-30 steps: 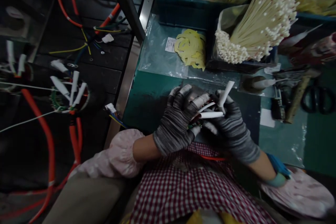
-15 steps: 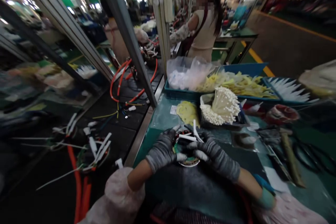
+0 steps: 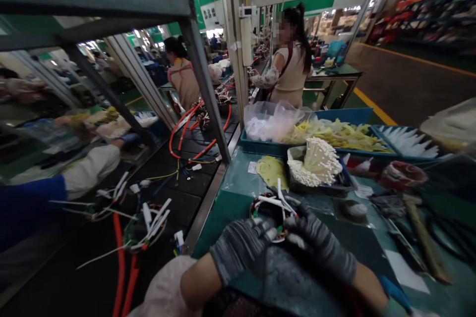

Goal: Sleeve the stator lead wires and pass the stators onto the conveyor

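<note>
A ring-shaped wound motor stator [image 3: 273, 202], with white sleeved leads standing up from it, sits over a dark pad on the green bench. My left hand [image 3: 241, 246], in a grey striped glove with white fingertips, has its fingers closed at the near left rim, by a small green piece. On the right side of the ring, my right hand [image 3: 322, 238], gloved alike, curls its fingers against the rim and the lead ends. The palms and part of the near rim are hidden.
Behind the stator lie flat yellow pieces [image 3: 272, 172] and a tray holding a bundle of thin pale strips [image 3: 316, 164]. A hammer [image 3: 424, 240] rests at right. Leftward, a dark conveyor [image 3: 178, 198] carries more wired stators [image 3: 147, 228] below a metal frame. Co-workers stand beyond; one sleeve [image 3: 91, 168] reaches in.
The view has tilted up. My left hand has moved from the stator's left side to its near rim. My right hand has slid lower on the right. A co-worker's sleeve now shows at left.
</note>
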{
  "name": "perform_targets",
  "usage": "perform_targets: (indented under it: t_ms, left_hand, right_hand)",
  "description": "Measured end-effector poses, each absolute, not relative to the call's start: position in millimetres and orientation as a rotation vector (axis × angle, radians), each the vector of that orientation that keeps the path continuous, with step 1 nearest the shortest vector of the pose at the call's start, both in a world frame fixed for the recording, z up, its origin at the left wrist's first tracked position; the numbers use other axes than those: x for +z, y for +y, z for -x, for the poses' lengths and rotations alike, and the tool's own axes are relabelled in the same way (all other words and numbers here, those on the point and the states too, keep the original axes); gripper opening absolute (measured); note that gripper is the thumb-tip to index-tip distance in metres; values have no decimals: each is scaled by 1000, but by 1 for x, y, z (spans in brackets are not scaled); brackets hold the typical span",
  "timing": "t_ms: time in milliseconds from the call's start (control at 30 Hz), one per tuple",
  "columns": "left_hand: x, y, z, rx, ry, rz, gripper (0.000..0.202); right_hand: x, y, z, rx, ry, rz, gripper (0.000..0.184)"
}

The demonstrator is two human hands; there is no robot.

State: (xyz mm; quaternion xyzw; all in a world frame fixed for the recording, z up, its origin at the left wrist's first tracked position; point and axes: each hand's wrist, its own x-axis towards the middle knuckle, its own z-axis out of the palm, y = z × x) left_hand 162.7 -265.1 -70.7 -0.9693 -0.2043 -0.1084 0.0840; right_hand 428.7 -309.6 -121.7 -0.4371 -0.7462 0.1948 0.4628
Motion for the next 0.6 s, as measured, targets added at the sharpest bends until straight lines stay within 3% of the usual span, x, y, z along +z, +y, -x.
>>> perform_targets:
  t_ms: [167,300,433,600]
  left_hand:
    - [-105,-259,-155,-688,-704,2856,25]
    - [-132,-276,-164,-1029,-928,2700,32]
    - [-140,-281,-178,-1009,-948,2718,35]
    - [-138,-265,-187,-992,-839,2821,12]
  right_hand:
    - [-98,-309,-429,417,-1914,1073,21]
    - [-89,-302,-464,-18,-1704,1359,19]
    - [-87,-282,-505,-500,-1511,1629,22]
    - [-85,-266,-517,-533,-1574,1696,15]
